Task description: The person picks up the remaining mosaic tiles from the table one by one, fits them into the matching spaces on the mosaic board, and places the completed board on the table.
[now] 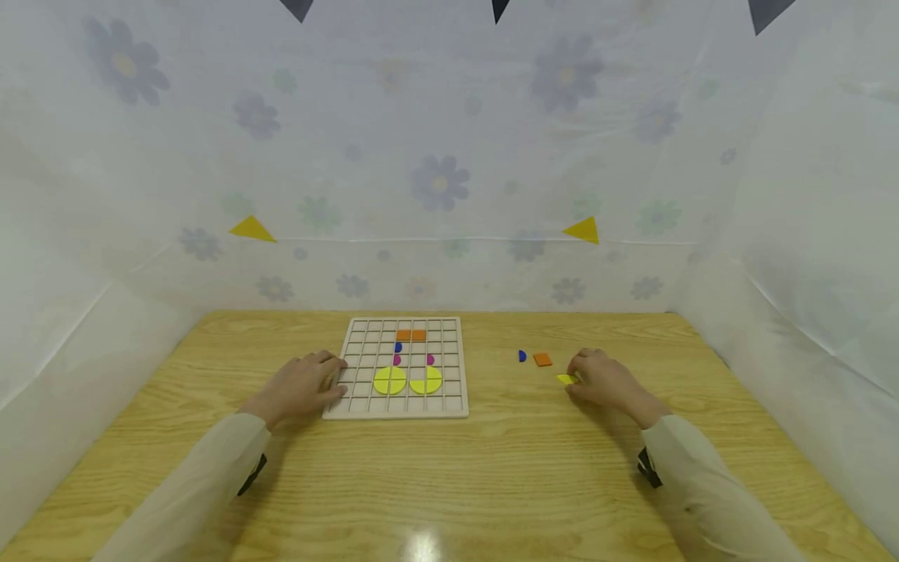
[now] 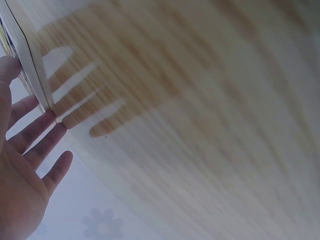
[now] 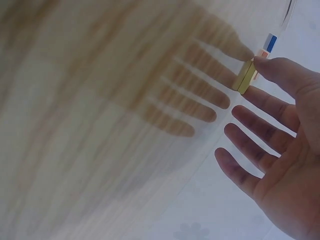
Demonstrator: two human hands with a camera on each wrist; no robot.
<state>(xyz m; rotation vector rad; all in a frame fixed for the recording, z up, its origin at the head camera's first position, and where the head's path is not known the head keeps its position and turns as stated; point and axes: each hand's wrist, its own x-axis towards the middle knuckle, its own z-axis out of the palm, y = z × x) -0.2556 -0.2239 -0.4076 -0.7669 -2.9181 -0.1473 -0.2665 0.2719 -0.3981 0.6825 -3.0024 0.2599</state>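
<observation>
A pale gridded board (image 1: 449, 402) lies left of centre in the head view. My left hand (image 1: 300, 384) touches its left edge with thumb and fingertips, the fingers fairly straight in the left wrist view. On the board sit a yellow circle (image 1: 389, 381), a yellow three-quarter disc (image 1: 428, 382), two orange squares (image 1: 411, 335), a blue half-disc (image 1: 398, 347) and two small magenta pieces (image 1: 431, 360). Over to the right, my right hand (image 1: 605, 382) pinches a flat yellow piece (image 3: 244, 77) between thumb and index finger, low at the tabletop. Its other fingers are spread; they partly cover the piece's outline.
Between the board and my right hand lie a loose blue half-disc (image 1: 522, 356) and an orange square (image 1: 542, 360). The wooden table (image 1: 449, 476) ends at a flower-patterned sheet (image 1: 449, 273) behind, with white sheeting at both sides. Yellow triangles (image 1: 583, 230) hang on the back sheet.
</observation>
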